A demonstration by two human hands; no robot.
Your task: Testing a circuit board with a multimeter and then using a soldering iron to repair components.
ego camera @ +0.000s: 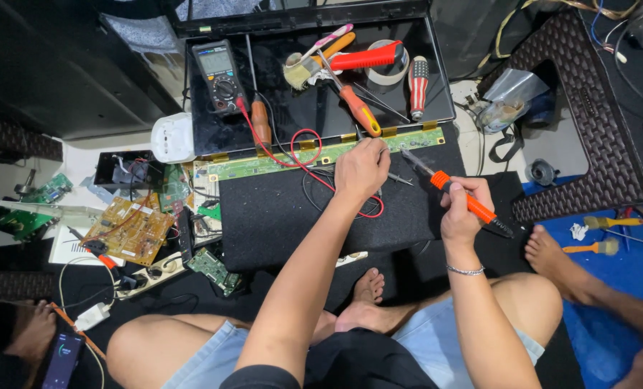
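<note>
Both hands are seen over a dark mat point(278, 216). By the right hand point(460, 209) an orange-handled soldering iron point(455, 193) is gripped in a closed fist, its metal tip angled up and left toward the left hand point(361, 169). The left hand is curled, fingers pinched near the edge of a long narrow green circuit strip point(278, 160); whatever is pinched there is too small to be made out. A red wire point(303, 155) is looped just beside and beneath the left hand, partly hidden by it. Beyond the hands, a black panel point(293, 108) is laid out with a multimeter point(219, 75), screwdrivers point(357, 108) and a tape roll point(390, 68) half covered by a red handle. Left of the hands, loose circuit boards point(131, 230) are scattered. At the lower right, another person's bare foot point(548, 256) is cut off by the frame.
</note>
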